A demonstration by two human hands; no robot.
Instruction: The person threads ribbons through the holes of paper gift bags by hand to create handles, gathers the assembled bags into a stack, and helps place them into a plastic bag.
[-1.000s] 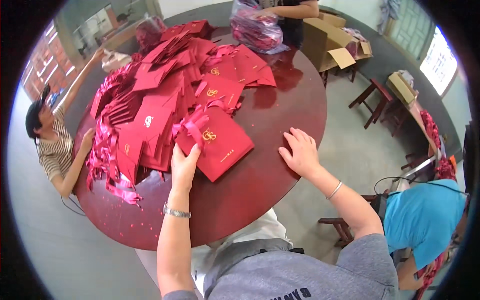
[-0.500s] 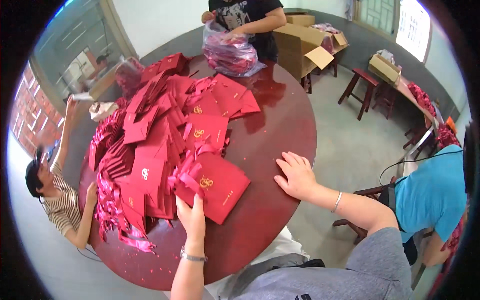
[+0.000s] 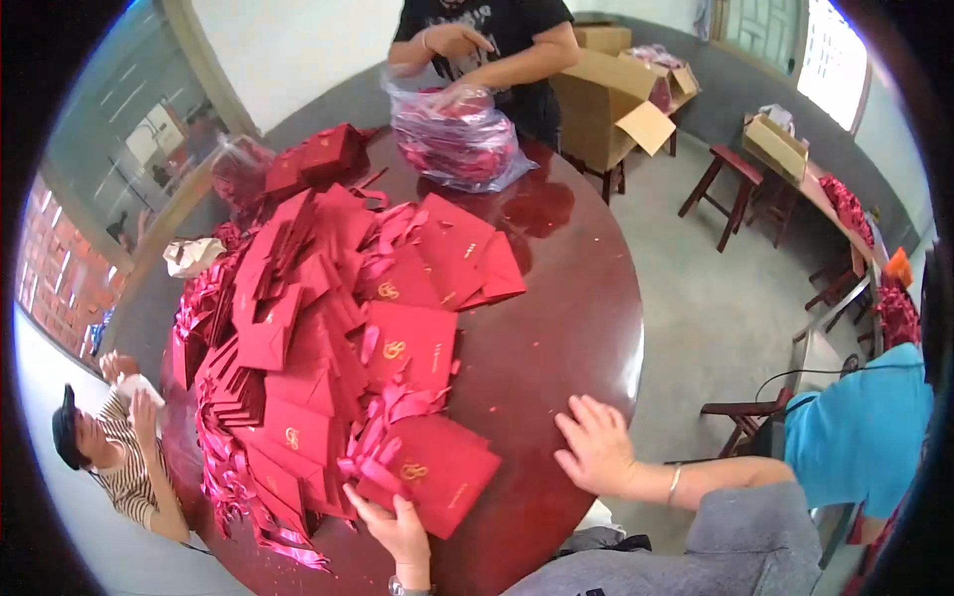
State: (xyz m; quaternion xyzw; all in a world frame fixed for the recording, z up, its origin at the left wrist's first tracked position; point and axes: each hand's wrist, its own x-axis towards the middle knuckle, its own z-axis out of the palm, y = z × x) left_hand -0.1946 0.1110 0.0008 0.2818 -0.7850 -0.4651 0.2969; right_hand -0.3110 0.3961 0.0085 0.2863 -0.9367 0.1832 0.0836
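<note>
Small red paper gift bags with pink ribbon handles and gold emblems lie in a big heap on the round dark-red table. Closest to me is one red gift bag [image 3: 442, 472], flat at the heap's near right side, its pink ribbon [image 3: 383, 437] bunched at the upper left. My left hand [image 3: 399, 534] is at this bag's lower left edge, thumb and fingers apart, the fingertips touching it. Resting on the table's right edge, my right hand [image 3: 598, 447] has its fingers spread and holds nothing.
Across the table a person in black has a hand in a clear plastic bag [image 3: 452, 139] of red items. Someone in a striped shirt [image 3: 124, 452] is at the left, another in blue [image 3: 860, 427] at the right. Cardboard boxes [image 3: 601, 104] and wooden stools [image 3: 720, 189] stand beyond.
The view has shifted, so the table and heap sit lower. My left hand's thumb has slid off the bag toward its edge. The striped-shirt person's raised arm has come down.
</note>
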